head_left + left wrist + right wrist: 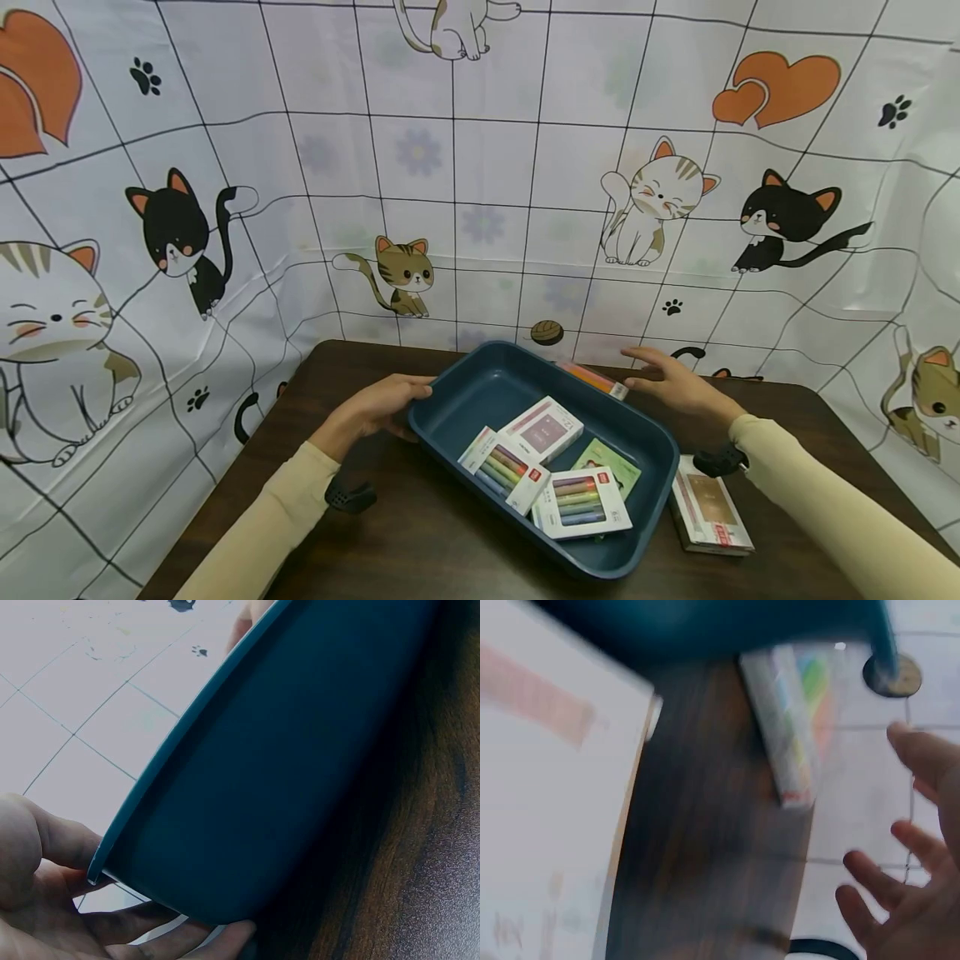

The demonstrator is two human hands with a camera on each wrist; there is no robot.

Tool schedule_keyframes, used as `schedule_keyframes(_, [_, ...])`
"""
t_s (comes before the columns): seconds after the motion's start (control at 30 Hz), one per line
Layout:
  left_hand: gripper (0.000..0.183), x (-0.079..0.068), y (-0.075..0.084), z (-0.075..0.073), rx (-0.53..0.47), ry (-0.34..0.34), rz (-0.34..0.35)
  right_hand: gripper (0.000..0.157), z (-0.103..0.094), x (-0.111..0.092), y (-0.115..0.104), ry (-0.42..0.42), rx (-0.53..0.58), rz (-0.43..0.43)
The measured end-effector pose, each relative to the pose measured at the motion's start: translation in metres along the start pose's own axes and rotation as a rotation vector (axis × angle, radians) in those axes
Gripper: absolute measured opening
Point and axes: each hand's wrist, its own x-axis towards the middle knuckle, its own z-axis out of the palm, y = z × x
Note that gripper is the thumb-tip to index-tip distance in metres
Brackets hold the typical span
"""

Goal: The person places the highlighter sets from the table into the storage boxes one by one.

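Note:
A dark blue plastic tray (468, 408) sits at an angle on the table. My left hand (378, 406) grips its left corner; in the left wrist view the thumb is at the rim and the fingers (176, 939) curl beneath. Inside lie two white boxes of coloured sticks, one box (504, 469) overlapping the other box (582, 502), plus a white box with a pinkish panel (542, 428) and a green packet (609, 467). My right hand (678, 387), fingers spread and holding nothing, hovers by a slim orange box (592, 379) behind the tray's far edge.
A white box with a brown panel (711, 507) lies on the dark wooden table (420, 533), right of the tray and beneath my right forearm. A white cat-print sheet (495, 167) hangs behind the table and along its sides.

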Motion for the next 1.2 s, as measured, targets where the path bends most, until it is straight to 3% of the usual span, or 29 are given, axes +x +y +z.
schedule_keyframes(0.37, [0.05, 0.001, -0.002, 0.0, -0.001, 0.015, -0.017, 0.062, 0.006, 0.004, 0.028, -0.14, 0.059, 0.023])
schedule_keyframes(0.6, [0.05, 0.001, -0.005, 0.001, -0.009, 0.012, -0.006, 0.057, 0.009, 0.01, 0.036, -0.198, 0.053, -0.021])
schedule_keyframes(0.87, [0.049, 0.001, -0.002, 0.001, -0.007, 0.031, -0.014, 0.059, 0.01, 0.023, 0.022, -0.195, 0.083, 0.089])
schedule_keyframes(1.07, [0.049, 0.0, -0.001, 0.002, -0.003, 0.023, -0.015, 0.058, 0.014, 0.032, 0.016, -0.172, 0.003, 0.073])
schedule_keyframes(1.2, [0.048, 0.0, 0.0, 0.002, -0.011, 0.03, -0.019, 0.064, 0.017, 0.036, 0.009, -0.184, 0.046, 0.158])
